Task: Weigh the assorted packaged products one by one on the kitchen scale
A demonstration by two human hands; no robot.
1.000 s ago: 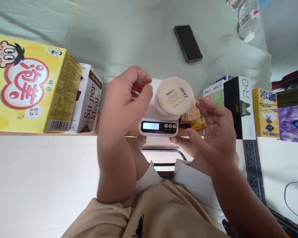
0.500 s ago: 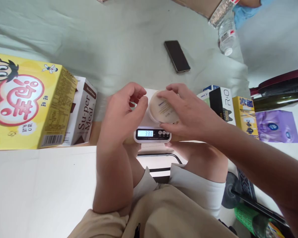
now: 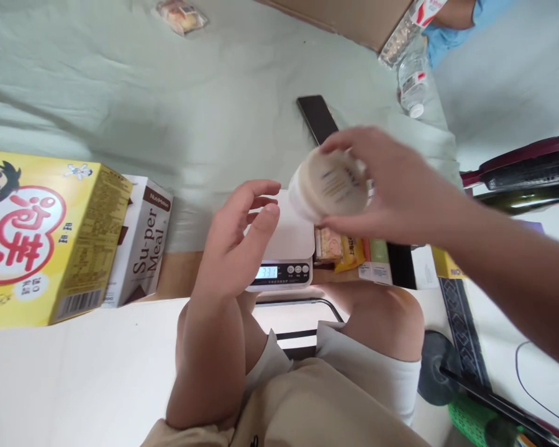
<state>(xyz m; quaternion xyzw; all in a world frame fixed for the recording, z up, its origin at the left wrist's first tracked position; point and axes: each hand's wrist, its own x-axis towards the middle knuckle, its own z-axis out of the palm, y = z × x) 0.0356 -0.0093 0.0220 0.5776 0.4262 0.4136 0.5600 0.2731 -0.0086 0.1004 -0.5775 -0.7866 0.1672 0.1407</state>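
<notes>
Cream-coloured and blurred with motion, a lidded round jar (image 3: 328, 189) sits in the grasp of our right hand (image 3: 377, 183) as we look down through the head view, thumb on its near side and fingers on its far side. We see it tilted, appearing lifted, over the far right part of a white kitchen scale (image 3: 295, 233) at the near edge of the table. Our left hand (image 3: 245, 239) holds nothing that we can see; its fingers curl loosely with the thumb apart, in front of the scale's left side, and we cannot tell whether it touches it. On the scale's near edge we find a lit display (image 3: 267, 272). Just right of the scale lie a small wrapped snack (image 3: 328, 244) and a yellow packet (image 3: 350, 256). To the left we have a large yellow box (image 3: 35, 248) beside a white box (image 3: 142, 242) lettered "Su-per Meal". Beyond the jar, a dark phone (image 3: 315, 117) lies on pale green cloth (image 3: 228, 112), with a clear bottle (image 3: 412, 84) at the far right.
</notes>
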